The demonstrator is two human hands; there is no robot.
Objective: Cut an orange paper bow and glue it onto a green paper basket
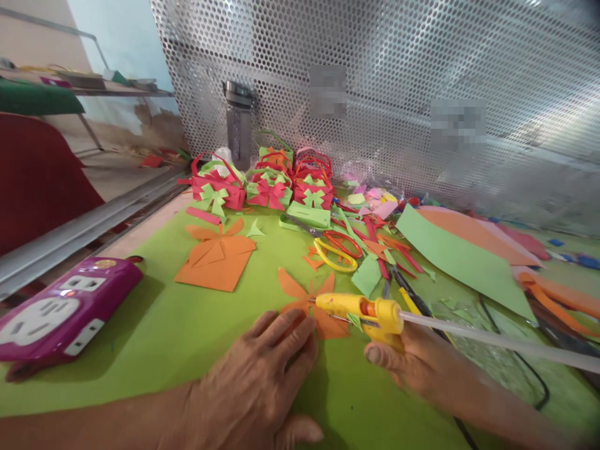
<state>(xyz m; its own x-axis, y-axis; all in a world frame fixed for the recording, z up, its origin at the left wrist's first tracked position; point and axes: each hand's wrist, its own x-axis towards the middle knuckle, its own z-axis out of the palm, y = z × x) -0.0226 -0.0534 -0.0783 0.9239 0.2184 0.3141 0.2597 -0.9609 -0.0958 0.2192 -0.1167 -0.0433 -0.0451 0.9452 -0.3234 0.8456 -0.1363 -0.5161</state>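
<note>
The left hand (265,359), fingers extended, steadies an apparently unfinished orange cut-out (334,329) on the green tabletop (159,331), the right hand (415,361) grips a glue gun (344,304), and bow-trimmed baskets (234,195) behind look done.

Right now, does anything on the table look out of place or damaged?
Nothing looks plainly damaged or spilled. The untidy spot is just beyond the glue gun in the right hand: paper scraps lie jumbled around the scissors, in contrast with the paper baskets grouped together at the back.
</note>
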